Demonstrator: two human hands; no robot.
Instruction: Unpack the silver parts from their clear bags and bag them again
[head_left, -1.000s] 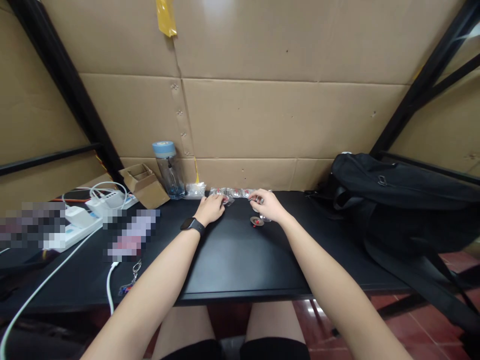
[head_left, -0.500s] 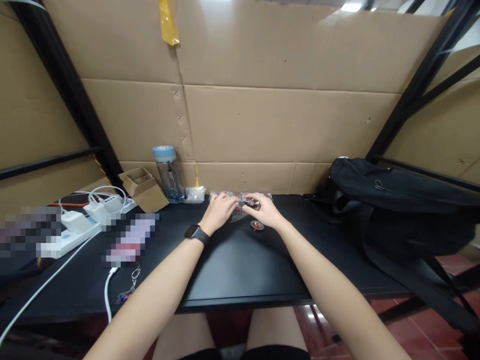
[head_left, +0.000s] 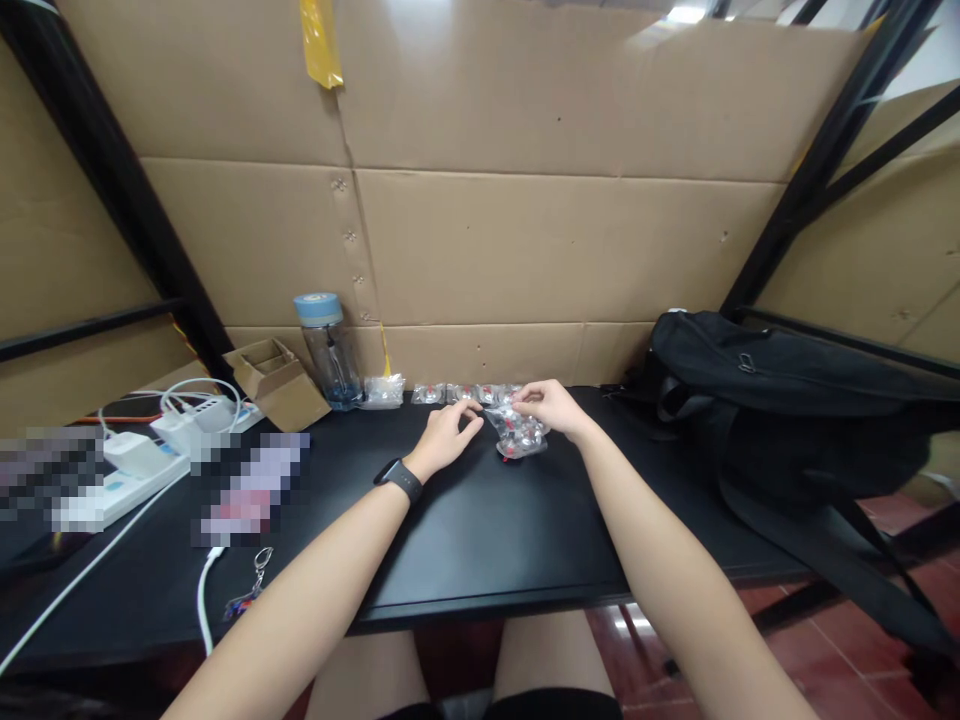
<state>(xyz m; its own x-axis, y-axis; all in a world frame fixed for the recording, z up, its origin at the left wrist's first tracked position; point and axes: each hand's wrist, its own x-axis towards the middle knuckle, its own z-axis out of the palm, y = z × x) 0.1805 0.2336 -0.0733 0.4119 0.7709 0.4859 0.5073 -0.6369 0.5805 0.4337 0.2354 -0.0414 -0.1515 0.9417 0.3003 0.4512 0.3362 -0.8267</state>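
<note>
My right hand (head_left: 553, 408) pinches the top of a clear plastic bag (head_left: 521, 438). Small silvery and red pieces show through the plastic; their kind is too small to make out. The bag's lower part rests on or just above the black table. To its left is my left hand (head_left: 447, 438), thumb apart from the fingers and nothing seen in it, its fingertips close to the bag's left corner. Behind both hands, small clear packets with red and silvery contents (head_left: 430, 394) stand in a row along the cardboard wall.
A blue-lidded bottle (head_left: 327, 350), a crumpled clear packet (head_left: 384, 391) and an open cardboard box (head_left: 281, 385) stand at the back left. Nearer are a power strip (head_left: 142, 480), a white cable (head_left: 204, 600) and a keychain (head_left: 251, 590). A black bag (head_left: 795, 400) fills the right side.
My right hand has brought the plastic bag into plain view, gathered over where a round piece lay. My left hand has drawn back slightly toward me, uncovering the row of packets.
</note>
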